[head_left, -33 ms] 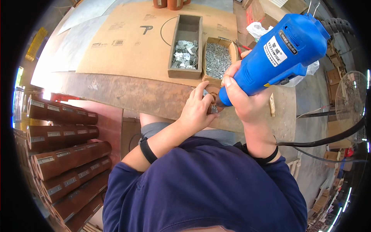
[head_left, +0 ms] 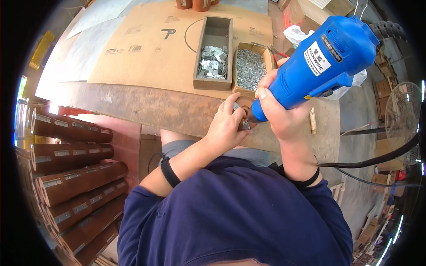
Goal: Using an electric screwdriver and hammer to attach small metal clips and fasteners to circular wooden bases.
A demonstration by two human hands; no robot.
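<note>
My right hand (head_left: 282,104) wraps round the blue body of an electric screwdriver (head_left: 306,66), tilted with its nose down and left. Its tip meets a small reddish-brown round workpiece (head_left: 243,103) at the table's near edge; the exact contact is hidden. My left hand (head_left: 226,122) is closed on that workpiece, fingers pressing beside a small metal plate (head_left: 246,126). Beyond the hands, a long wooden box (head_left: 213,82) holds many flat metal plates (head_left: 213,62). Right of it, a cardboard box (head_left: 269,57) is filled with small silvery screws (head_left: 250,68).
Stacked reddish-brown tubes (head_left: 80,181) with metal plates along them stand at my left. A cardboard sheet (head_left: 146,57) covers part of the table (head_left: 146,104). At right are a wood scrap (head_left: 313,120), a black cable (head_left: 372,165) and a fan (head_left: 403,106). Wires (head_left: 360,8) rise from the screwdriver's top.
</note>
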